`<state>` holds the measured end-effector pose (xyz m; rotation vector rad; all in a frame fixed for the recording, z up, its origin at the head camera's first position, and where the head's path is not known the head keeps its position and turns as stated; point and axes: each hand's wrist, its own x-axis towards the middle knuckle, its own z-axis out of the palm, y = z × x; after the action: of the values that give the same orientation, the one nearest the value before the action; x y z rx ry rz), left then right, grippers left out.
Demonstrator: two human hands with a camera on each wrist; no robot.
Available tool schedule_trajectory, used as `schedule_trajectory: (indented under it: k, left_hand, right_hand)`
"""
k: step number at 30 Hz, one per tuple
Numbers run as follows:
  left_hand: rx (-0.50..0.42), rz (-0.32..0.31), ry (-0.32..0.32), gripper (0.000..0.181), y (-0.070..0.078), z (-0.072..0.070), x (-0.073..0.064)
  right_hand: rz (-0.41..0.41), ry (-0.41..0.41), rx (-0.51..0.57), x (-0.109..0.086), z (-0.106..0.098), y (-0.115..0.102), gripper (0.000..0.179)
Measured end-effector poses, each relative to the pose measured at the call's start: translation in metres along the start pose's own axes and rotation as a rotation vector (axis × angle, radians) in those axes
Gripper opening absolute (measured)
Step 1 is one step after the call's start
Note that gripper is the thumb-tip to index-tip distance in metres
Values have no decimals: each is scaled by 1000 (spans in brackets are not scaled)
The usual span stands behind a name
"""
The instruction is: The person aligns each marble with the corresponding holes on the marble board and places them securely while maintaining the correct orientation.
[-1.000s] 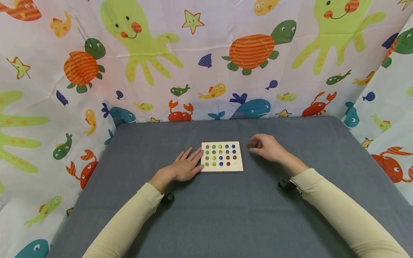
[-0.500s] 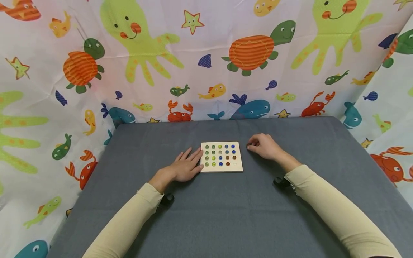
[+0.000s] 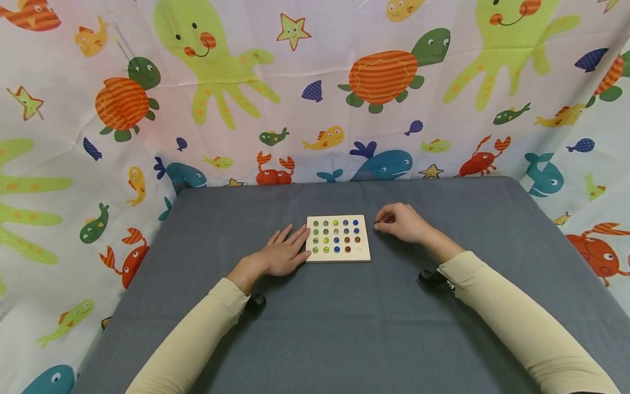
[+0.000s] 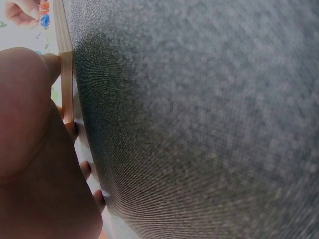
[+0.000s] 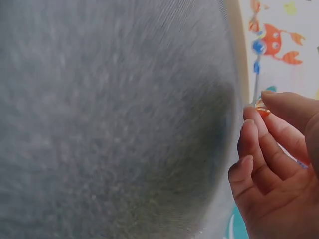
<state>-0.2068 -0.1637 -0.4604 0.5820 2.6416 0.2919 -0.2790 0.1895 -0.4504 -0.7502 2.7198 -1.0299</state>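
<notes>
A pale wooden board [image 3: 339, 258] lies flat in the middle of the table, seen in the head view. Rows of marbles in green, yellow, blue and brown sit in its holes, while the hole at the near right corner [image 3: 359, 249] holds none. My left hand [image 3: 283, 256] rests at the board's left edge, its fingers straight and the thumb against the side. Just right of the board, my right hand [image 3: 402, 223] pinches a clear and orange marble [image 5: 262, 107] between thumb and fingers, plain in the right wrist view. From the head view that marble is hidden by the fingers.
A grey cloth [image 3: 315, 323] covers the table. Behind it and at both sides hang white curtains [image 3: 295, 104] printed with sea animals. Each wrist carries a dark camera mount [image 3: 255, 304] close over the cloth.
My right hand has moved slightly left toward the board, and its fingers have closed in so the marble no longer shows in the head view. The left hand stays put.
</notes>
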Motion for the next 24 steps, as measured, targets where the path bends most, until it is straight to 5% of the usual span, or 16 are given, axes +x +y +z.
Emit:
schedule_trajectory:
  k: [7, 24]
  left_hand:
    - [-10, 28, 17, 69, 2, -3, -4]
    - [-12, 6, 12, 70, -11, 8, 10]
  right_hand:
    - [-51, -54, 73, -13, 2, -19, 11]
    - [-104, -150, 122, -22, 20, -37, 7]
